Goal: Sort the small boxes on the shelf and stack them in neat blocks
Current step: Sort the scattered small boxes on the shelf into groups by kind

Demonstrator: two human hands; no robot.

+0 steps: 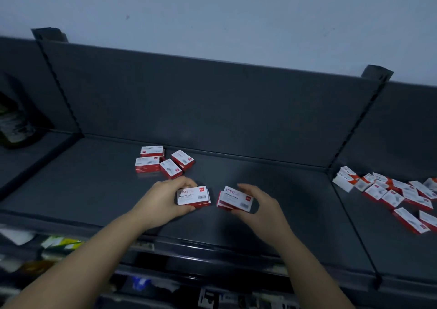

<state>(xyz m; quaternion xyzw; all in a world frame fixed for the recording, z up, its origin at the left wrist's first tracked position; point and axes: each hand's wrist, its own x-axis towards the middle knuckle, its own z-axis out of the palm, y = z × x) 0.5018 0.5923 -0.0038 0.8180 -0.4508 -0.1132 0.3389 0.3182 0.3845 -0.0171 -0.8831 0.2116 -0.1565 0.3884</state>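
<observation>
On the dark grey shelf [236, 226], my left hand [163, 197] grips a small stack of red and white boxes [195, 196] between thumb and fingers. My right hand [257, 204] curls round a second small stack of the same boxes [236, 197], tilted slightly, just right of the first. Behind my left hand lies a loose cluster of several red and white boxes [163, 161] near the back panel.
A scattered pile of several similar boxes [397, 195] lies on the neighbouring shelf section at the right, past an upright post [369, 110]. A dark bottle-like item [14, 124] stands at the far left. Lower shelves with goods show below the front edge.
</observation>
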